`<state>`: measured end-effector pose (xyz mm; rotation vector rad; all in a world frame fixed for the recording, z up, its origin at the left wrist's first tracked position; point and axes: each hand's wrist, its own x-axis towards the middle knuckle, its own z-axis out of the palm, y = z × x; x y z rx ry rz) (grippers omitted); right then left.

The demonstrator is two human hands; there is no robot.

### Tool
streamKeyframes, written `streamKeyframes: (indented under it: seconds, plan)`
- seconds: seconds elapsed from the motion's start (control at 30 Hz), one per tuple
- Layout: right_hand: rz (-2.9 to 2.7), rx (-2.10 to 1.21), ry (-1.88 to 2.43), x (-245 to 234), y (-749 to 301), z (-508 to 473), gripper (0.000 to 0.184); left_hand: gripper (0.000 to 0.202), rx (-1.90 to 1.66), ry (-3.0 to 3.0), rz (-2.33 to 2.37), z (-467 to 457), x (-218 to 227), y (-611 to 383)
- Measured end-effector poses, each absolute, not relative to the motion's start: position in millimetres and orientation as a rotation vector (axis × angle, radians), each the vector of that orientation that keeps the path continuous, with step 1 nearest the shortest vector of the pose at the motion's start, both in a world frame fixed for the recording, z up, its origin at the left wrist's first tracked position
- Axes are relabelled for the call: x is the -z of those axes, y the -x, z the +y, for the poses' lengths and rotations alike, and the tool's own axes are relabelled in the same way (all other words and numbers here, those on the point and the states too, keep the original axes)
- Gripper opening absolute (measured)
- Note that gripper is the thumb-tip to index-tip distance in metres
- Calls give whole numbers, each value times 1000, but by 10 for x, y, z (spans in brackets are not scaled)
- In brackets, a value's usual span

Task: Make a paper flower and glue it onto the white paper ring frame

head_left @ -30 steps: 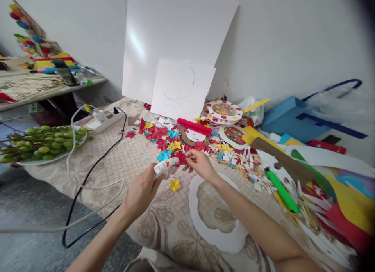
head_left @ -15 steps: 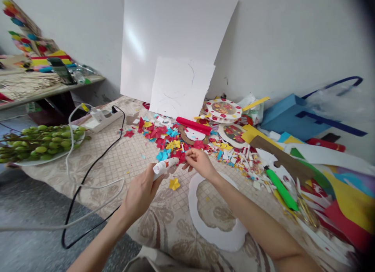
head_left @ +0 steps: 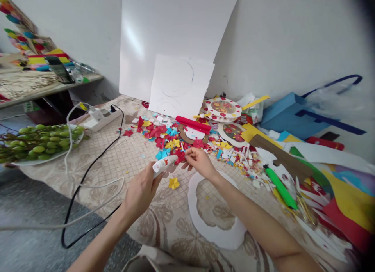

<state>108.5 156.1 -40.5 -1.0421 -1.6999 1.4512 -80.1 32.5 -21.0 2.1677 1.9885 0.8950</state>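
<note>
My left hand (head_left: 141,191) is closed round a white glue tube (head_left: 164,164) whose tip points at a red paper flower (head_left: 181,156). My right hand (head_left: 198,161) pinches that red flower just above the table, fingers pressed together. A loose yellow paper flower (head_left: 174,183) lies on the patterned tablecloth below the tube. Beyond both hands spreads a heap of red, blue and yellow paper flowers and scraps (head_left: 164,135). A white paper ring (head_left: 215,225) lies under my right forearm.
A plate of green fruit (head_left: 38,143) sits far left beside a white power strip (head_left: 99,118) with black and white cables (head_left: 88,178). White boards (head_left: 172,49) lean on the wall. Decorated paper plates (head_left: 224,108), a green cutter (head_left: 281,188), blue box (head_left: 290,116) and coloured sheets crowd the right.
Both hands stay almost still with the tube and red flower; the view has shifted slightly.
</note>
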Motion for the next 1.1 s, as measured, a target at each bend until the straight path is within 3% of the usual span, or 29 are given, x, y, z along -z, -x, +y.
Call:
streamKeyframes:
  seconds: [0.37, 0.8, 1.1]
  plan:
    - [-1649, -1489, 1028, 405, -1087, 1553, 14, 27, -858, -2155, 1972, 287, 194, 785]
    - [-1265, -1909, 1102, 515, -1204, 1615, 16, 27, -959, -1923, 2104, 282, 362, 1193]
    - [-1474, -1863, 1131, 569, -1391, 1574, 19, 26, -962, -1886, 2384, 597, 760, 1718]
